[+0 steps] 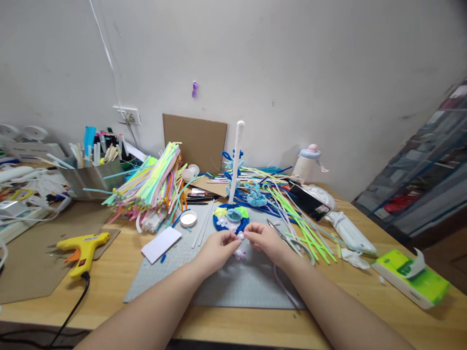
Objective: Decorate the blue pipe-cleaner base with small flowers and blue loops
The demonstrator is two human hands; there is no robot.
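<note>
My left hand (222, 249) and my right hand (265, 241) meet over the grey cutting mat (248, 289), fingers pinched. Between their fingertips is a small whitish fuzzy piece (241, 235), apparently bent pipe cleaner. A little pale-purple fuzzy cluster (239, 254) lies just below, between the hands. Beyond my fingers sits a round blue pipe-cleaner base (218, 224) bearing white, yellow and green tufts. A white wrapped rod (236, 165) stands upright behind it, beside blue leaf-like loops. Scissors (292, 243) lie partly hidden by my right wrist.
A yellow glue gun (85, 249) rests on cardboard at left. A bundle of pastel pipe cleaners (153, 187), a white card (161, 244) and a small round dish (188, 218) are nearer. Loose green stems (306, 218), a phone (310, 201) and a green tissue pack (412, 277) lie right.
</note>
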